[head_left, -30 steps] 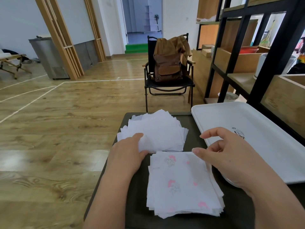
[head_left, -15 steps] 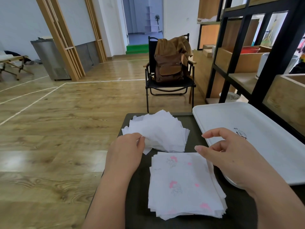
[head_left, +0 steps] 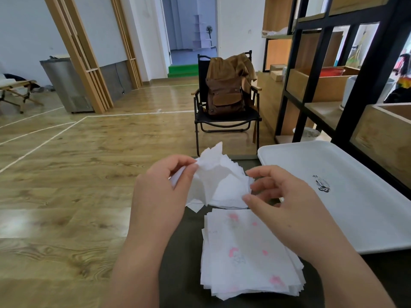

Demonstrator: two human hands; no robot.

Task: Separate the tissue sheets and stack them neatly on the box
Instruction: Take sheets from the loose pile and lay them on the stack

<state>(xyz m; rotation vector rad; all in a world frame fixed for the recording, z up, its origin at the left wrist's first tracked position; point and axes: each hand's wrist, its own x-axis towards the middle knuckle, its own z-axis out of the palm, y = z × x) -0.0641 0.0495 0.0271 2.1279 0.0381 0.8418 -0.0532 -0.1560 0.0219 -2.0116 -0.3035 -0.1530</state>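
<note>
Mid-frame, the left hand (head_left: pixel 164 187) is pinching a lifted tissue (head_left: pixel 211 174) (crumpled); the right hand (head_left: pixel 282 203), fingers loosely spread, is touching its edge.

Plain white tissue sheets (head_left: pixel 213 185), pink-printed white stack (head_left: pixel 249 254), white tray (head_left: pixel 355 174), dark table (head_left: pixel 178 263)

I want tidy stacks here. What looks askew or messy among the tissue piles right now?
The far plain white tissue pile is fanned out, corners pointing different ways, and the left hand pinches a crumpled sheet lifted off it. The near pink-printed stack is squarer, though its edges are staggered. Nothing looks torn or spilled.
</note>
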